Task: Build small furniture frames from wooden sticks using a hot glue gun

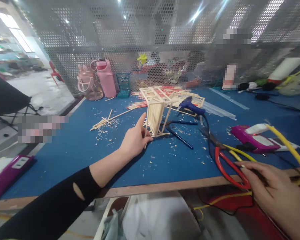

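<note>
A small frame model made of wooden sticks [155,116] stands upright on the blue tabletop. My left hand [133,140] holds its lower left side, thumb and fingers closed at the base and the index finger pointing up along it. At the front right, my right hand [277,193] has curled fingers at the red handles of a pair of scissors [222,166]; the blades point away over the table. Blue-handled pliers [181,128] lie just right of the model. Behind them rests a blue glue gun [191,106] with a dark cord.
Loose sticks [105,121] and wood chips lie left of the model, with a stick pile [165,91] behind it. Clear glue sticks [220,110] are at the right. Purple power strips [255,138] sit on both sides. Pink bottles [106,78] stand before the perforated metal screen [130,40].
</note>
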Available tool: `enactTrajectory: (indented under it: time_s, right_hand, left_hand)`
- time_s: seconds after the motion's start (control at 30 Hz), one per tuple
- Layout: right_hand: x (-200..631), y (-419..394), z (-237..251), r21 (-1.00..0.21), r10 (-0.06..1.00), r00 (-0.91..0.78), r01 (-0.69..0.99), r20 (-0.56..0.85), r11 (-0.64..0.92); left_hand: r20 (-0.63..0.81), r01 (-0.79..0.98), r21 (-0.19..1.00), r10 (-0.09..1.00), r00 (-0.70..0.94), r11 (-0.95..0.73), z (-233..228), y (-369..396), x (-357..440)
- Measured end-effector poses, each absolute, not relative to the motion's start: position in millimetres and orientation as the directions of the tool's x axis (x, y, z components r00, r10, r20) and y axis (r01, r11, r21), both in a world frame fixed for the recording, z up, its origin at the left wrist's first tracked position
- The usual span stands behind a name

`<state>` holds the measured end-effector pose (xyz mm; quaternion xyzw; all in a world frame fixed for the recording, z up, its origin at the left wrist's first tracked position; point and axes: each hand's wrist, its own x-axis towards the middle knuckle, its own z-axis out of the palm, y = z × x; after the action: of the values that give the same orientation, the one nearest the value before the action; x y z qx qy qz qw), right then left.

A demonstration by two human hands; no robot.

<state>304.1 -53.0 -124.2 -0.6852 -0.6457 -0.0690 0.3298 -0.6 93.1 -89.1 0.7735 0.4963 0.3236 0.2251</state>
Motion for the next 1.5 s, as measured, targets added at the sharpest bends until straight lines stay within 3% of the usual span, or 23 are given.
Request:
enactTrajectory:
  time_s: [0.13,0.27,0.33,0.37,0.47,0.53,0.77,1.17,1.5]
  right_hand:
    - [283,-32,-122,-0.330,0.818,0.228,0.943,0.528,-0.050]
    - [276,-17,-92,-0.230,0.842,0.151,0.973,0.518,-0.033]
    - [260,-9,-71,-0.150,0.711,0.053,0.986,0.701,0.073]
    - [248,-3,-62,-0.132,0.689,-0.017,0.978,0.725,0.164]
    - [204,25,-49,-0.092,0.624,-0.368,0.810,0.689,0.579]
    - [179,46,-54,-0.060,0.585,-0.481,0.738,0.653,0.672]
    - [164,75,-81,0.051,0.542,-0.458,0.795,0.705,0.605]
    - [160,74,-84,0.106,0.516,-0.480,0.796,0.709,0.596]
    - [156,75,-86,0.025,0.589,-0.429,0.821,0.685,0.570]
  left_hand:
    - [0.270,0.628,0.665,0.914,0.303,-0.405,-86,95,-3]
    - [0.249,0.613,0.676,0.909,0.334,-0.410,-84,97,-8]
    - [0.235,0.611,0.681,0.910,0.341,-0.404,-84,98,-10]
    - [0.232,0.611,0.684,0.912,0.337,-0.400,-84,97,-11]
    - [0.240,0.605,0.693,0.917,0.319,-0.392,-86,96,-11]
    - [0.249,0.606,0.692,0.917,0.311,-0.394,-87,96,-10]
    - [0.264,0.614,0.668,0.905,0.334,-0.422,-92,100,-9]
    - [0.285,0.655,0.613,0.897,0.338,-0.442,-92,100,-9]
    - [0.266,0.661,0.616,0.903,0.337,-0.428,-92,99,-9]
